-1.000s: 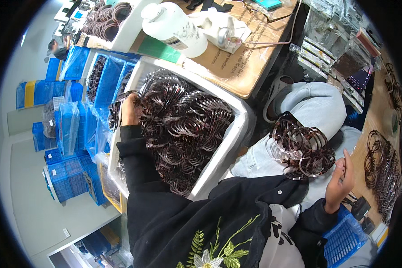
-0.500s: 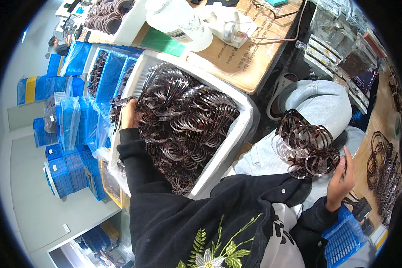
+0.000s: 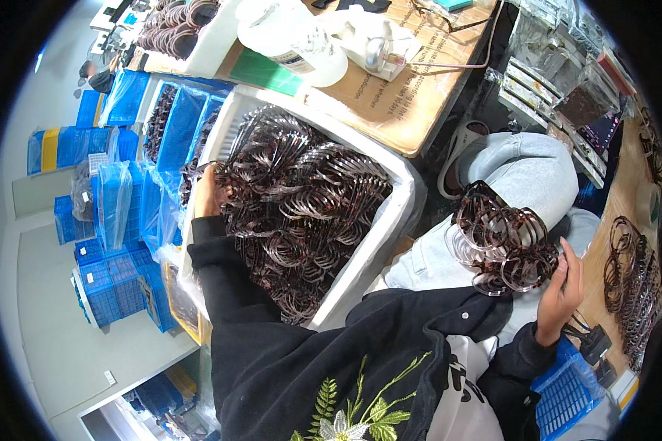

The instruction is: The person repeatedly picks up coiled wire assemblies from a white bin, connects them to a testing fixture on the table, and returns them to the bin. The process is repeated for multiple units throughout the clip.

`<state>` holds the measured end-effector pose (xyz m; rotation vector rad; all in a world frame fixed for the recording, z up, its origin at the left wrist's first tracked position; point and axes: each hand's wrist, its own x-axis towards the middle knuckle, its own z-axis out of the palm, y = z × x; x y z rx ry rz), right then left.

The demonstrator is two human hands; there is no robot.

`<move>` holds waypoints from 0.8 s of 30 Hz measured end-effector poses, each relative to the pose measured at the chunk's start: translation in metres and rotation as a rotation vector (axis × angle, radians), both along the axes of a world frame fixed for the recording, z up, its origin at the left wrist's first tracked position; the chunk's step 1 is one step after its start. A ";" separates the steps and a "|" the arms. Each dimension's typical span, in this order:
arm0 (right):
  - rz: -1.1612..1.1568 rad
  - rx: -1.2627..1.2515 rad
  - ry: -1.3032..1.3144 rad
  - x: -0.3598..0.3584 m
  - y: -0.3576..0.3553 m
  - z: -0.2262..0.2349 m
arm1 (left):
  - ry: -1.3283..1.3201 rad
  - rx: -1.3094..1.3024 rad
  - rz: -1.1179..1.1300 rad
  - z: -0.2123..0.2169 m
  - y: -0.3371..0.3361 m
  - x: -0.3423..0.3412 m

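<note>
Dark brown tortoiseshell eyeglass frames [image 3: 309,198], without visible temples, fill a white bin [image 3: 401,173] lined with clear plastic on my left. At the bin's left side, my left hand [image 3: 207,192] is closed on some of the frames, its fingertips partly hidden among them. Across my thigh in light jeans lies a bunch of similar frames [image 3: 504,239]. My right hand [image 3: 561,294] is at the right end of this bunch, fingers stretched upward, the thumb side touching or nearly touching the outermost frames.
Beyond the bin, a cardboard-covered table [image 3: 390,95] holds a translucent jug [image 3: 294,44]. Blue crates [image 3: 118,198] are stacked at left. More frames [image 3: 629,287] lie on a wooden bench at right, above a blue basket [image 3: 566,389]. Metal racks [image 3: 552,110] stand at the far right.
My left hand has shifted slightly left at the bin's side, and its thumb shows more. My right hand and the bunch on my lap have hardly moved.
</note>
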<state>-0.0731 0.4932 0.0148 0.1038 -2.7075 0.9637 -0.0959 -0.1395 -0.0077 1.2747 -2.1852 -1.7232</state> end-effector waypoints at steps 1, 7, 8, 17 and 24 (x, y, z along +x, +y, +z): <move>-0.009 -0.009 -0.020 0.000 0.000 0.000 | -0.005 -0.010 0.009 -0.002 -0.004 0.002; 0.026 -0.027 -0.027 0.000 0.001 0.001 | 0.056 -0.005 0.078 0.024 -0.002 0.008; 0.025 -0.017 -0.017 -0.001 0.001 0.001 | 0.044 -0.009 0.002 0.034 0.001 0.006; 0.028 -0.030 0.008 -0.006 -0.004 0.002 | 0.128 0.076 -0.182 0.024 0.034 -0.066; 0.004 -0.045 -0.040 0.000 -0.002 0.001 | -0.063 -0.449 -0.049 -0.014 0.042 -0.068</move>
